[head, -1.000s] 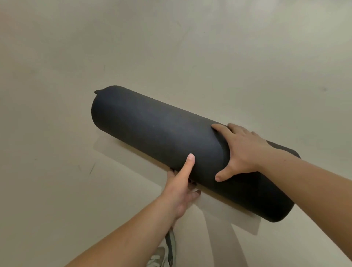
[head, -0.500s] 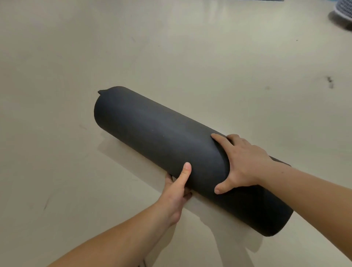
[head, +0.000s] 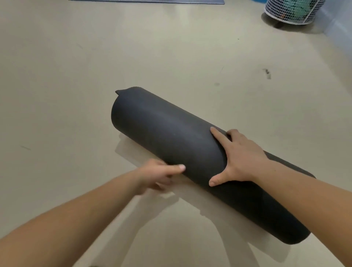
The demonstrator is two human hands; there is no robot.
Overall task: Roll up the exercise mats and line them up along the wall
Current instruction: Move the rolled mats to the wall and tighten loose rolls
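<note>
A rolled black exercise mat [head: 171,137] runs diagonally from the middle of the view to the lower right, lifted slightly off the beige floor with its shadow beneath it. My right hand [head: 238,158] grips the roll from above, fingers spread over the top and thumb pressed on the near side. My left hand [head: 160,175] is blurred at the roll's near lower edge. Its thumb tip touches the mat, and its fingers hang loosely below, not wrapped around the roll. A loose flap sticks out at the roll's far end.
A flat dark mat [head: 146,1] lies on the floor at the top edge. A white wire-grille fan [head: 291,11] stands at the top right beside a pale blue wall [head: 341,24]. Bare beige floor [head: 57,95] spreads to the left.
My left hand has slipped out from under the roll and moved left. My right hand keeps its hold. The view has lifted, bringing the far mat and fan into sight.
</note>
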